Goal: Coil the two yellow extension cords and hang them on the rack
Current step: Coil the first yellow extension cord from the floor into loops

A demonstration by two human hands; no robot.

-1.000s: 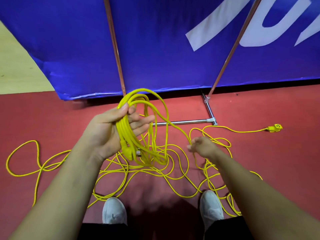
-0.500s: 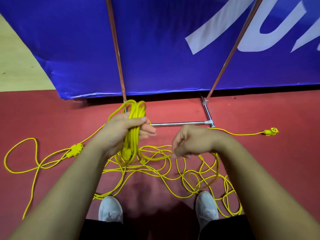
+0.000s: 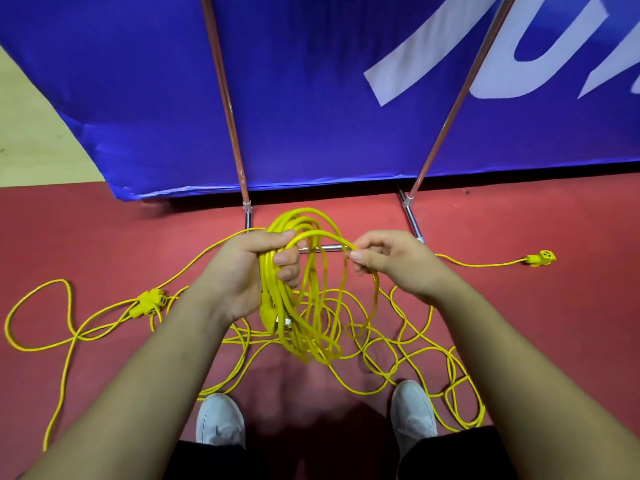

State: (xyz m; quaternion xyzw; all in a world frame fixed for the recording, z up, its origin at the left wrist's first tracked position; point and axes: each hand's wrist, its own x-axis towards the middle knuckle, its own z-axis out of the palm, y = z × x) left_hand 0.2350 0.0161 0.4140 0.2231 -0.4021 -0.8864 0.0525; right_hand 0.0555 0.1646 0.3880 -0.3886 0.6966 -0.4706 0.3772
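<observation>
Half a second on, the right hand (image 3: 391,265) has risen level with the left hand (image 3: 252,271). The loop it pinches between thumb and fingertips now arches over to the coil (image 3: 304,323), which was a tighter bundle before. The left hand is curled round that coil of yellow cord, held above the red floor (image 3: 554,341) (a plug hangs low in the bundle). Loose cord (image 3: 481,265) sprawls around 2 grey shoes (image 3: 220,420). Behind stands a blue banner (image 3: 311,98) with white lettering; pale flooring (image 3: 31,143) shows far left. Count: 2 slanted rack poles (image 3: 227,109), 1 crossbar (image 3: 322,248), 1 coil, 1 yellow socket (image 3: 542,258) far right, 1 joined connector (image 3: 150,301) left.
</observation>
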